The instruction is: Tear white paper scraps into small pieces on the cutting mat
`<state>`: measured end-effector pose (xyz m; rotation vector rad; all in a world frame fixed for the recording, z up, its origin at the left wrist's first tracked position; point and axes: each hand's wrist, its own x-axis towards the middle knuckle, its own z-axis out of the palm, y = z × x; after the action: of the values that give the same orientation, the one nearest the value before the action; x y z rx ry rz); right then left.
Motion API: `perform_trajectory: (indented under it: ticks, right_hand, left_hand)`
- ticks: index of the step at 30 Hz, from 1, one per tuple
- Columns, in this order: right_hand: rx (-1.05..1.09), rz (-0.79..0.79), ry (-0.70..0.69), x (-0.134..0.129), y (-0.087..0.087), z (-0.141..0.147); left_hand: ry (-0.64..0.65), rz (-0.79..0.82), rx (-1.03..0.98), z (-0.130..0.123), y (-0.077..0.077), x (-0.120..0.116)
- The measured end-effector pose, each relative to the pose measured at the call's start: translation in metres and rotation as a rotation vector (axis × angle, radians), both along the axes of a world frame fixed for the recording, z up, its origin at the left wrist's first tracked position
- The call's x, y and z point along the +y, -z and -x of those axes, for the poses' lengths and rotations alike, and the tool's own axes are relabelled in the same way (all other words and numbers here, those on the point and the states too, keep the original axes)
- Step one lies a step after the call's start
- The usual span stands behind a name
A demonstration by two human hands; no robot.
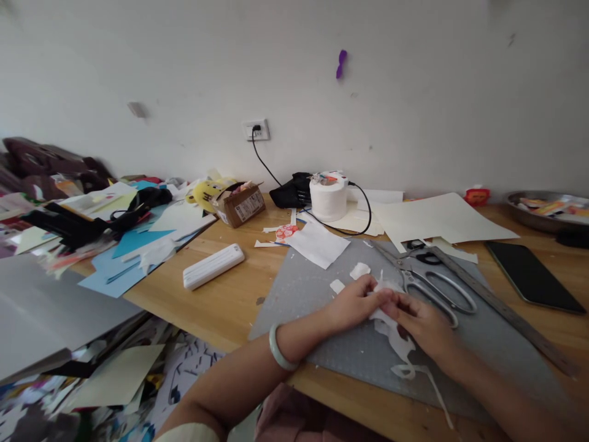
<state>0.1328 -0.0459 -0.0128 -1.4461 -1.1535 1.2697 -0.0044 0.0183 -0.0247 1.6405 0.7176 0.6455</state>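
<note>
My left hand (352, 302) and my right hand (421, 319) meet over the grey cutting mat (294, 301). Both are closed, pinching a crumpled, thin white piece that looks like tissue paper (391, 331). A narrow strip of it trails down past my right wrist toward the table edge. Fingertips hide part of the piece. Two small white scraps lie just beyond my left hand. Metal scissors (435, 291) rest beside my right hand, with a long metal ruler (501, 304) to their right.
Behind the mat stand a white roll-shaped holder (329, 199) with a black cable and a small cardboard box (239, 205). A white oblong case (214, 266) lies left, a dark phone (534, 276) right. A metal tray (547, 209) sits far right. Coloured paper (142, 242) piles up at left.
</note>
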Motion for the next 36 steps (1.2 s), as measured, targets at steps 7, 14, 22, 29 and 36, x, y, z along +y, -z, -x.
perform_trajectory:
  ticks: [7, 14, 22, 29, 36]
  right_hand:
    - [0.207, 0.047, 0.035, -0.006, -0.002, 0.008]
    - [0.522, 0.094, 0.026, -0.013, -0.013, 0.008]
    - [0.667, 0.032, -0.034, -0.007, -0.026, -0.009]
    - [0.460, 0.041, 0.061, -0.003, -0.012, -0.003]
    - [0.340, 0.049, 0.076, -0.001, -0.005, -0.002]
  left_hand:
    - [0.016, 0.101, -0.082, -0.001, 0.000, -0.003]
    - [0.139, 0.364, -0.302, 0.001, -0.009, -0.005]
    - [0.069, 0.480, -0.485, 0.001, -0.012, 0.002]
    - [0.125, 0.465, -0.447, 0.001, -0.008, 0.000]
    - [0.140, 0.429, -0.380, 0.003, -0.012, -0.001]
